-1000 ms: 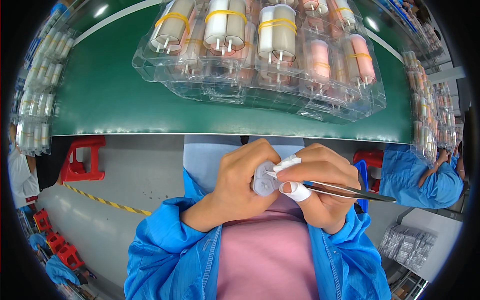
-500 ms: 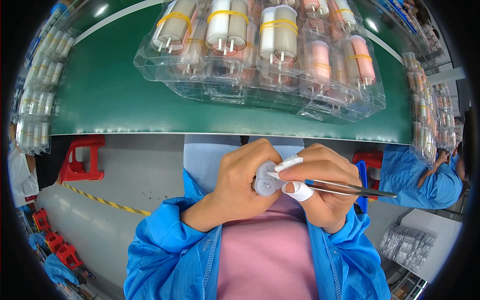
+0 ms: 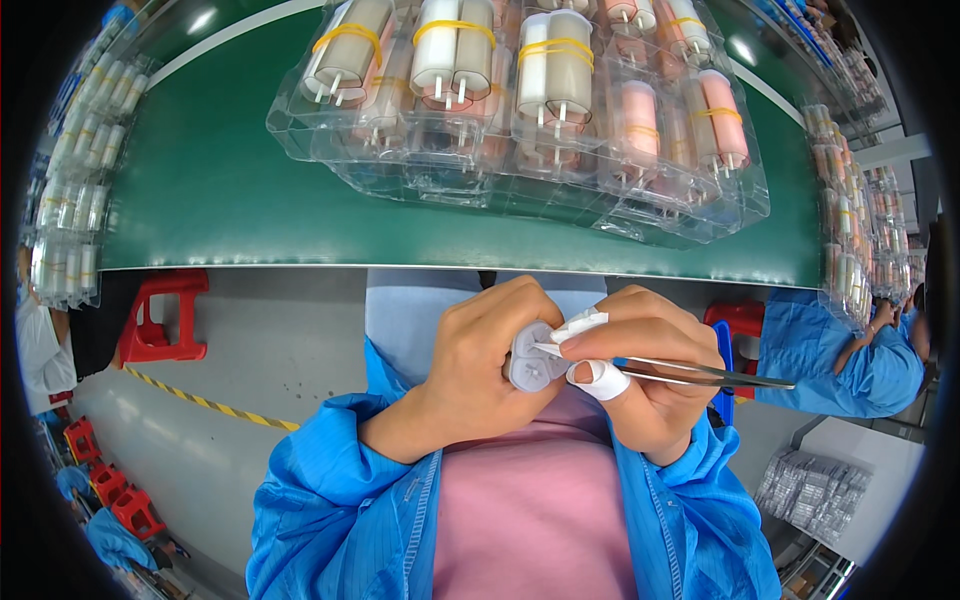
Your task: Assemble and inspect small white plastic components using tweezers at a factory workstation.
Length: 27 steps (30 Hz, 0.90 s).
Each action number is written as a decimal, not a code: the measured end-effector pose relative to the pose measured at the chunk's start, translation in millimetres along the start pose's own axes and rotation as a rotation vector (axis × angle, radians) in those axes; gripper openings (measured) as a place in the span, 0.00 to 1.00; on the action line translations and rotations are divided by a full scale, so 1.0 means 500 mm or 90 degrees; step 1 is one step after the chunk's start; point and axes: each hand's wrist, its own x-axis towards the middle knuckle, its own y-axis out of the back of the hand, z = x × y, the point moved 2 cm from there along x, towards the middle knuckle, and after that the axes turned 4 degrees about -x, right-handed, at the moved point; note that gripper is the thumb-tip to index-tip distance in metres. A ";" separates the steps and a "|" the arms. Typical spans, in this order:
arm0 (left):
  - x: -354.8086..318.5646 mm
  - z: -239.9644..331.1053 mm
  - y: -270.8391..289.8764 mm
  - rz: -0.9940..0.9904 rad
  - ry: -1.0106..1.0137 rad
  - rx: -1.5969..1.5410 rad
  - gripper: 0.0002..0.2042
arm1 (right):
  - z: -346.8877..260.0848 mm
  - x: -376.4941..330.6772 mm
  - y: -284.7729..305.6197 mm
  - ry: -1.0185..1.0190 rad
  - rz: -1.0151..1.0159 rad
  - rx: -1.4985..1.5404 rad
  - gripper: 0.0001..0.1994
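My left hand (image 3: pixel 490 345) is closed round a bundle of light grey tubes (image 3: pixel 531 374), whose rounded ends face up toward me. My right hand (image 3: pixel 645 365) pinches metal tweezers (image 3: pixel 740 379), with white wrapping on the thumb and a finger. From those fingers the tweezers' pale tip reaches onto the end of the grey bundle. The rest of the bundle is hidden inside my left fist. Both hands are held in front of my body, just short of the table edge.
Stacked clear plastic trays (image 3: pixel 420 180) stand on the green table (image 3: pixel 220 180), holding white, grey and pink tubes with yellow rubber bands. More filled trays line both sides. A red stool (image 3: pixel 165 315) is at left; a co-worker's blue sleeve (image 3: pixel 830 350) shows at right.
Almost nothing differs. Both hands keep their hold at the grey bundle, and the tweezers stay at its end.
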 end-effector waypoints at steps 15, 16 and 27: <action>-0.003 -0.014 -0.003 -0.001 -0.008 0.095 0.10 | 0.002 0.004 -0.010 0.026 -0.024 -0.086 0.08; -0.002 -0.013 -0.003 0.004 -0.004 0.112 0.10 | 0.001 0.005 -0.010 0.037 -0.026 -0.102 0.08; 0.003 0.004 0.005 -0.007 0.049 -0.106 0.11 | 0.000 -0.009 0.016 -0.015 0.133 0.065 0.09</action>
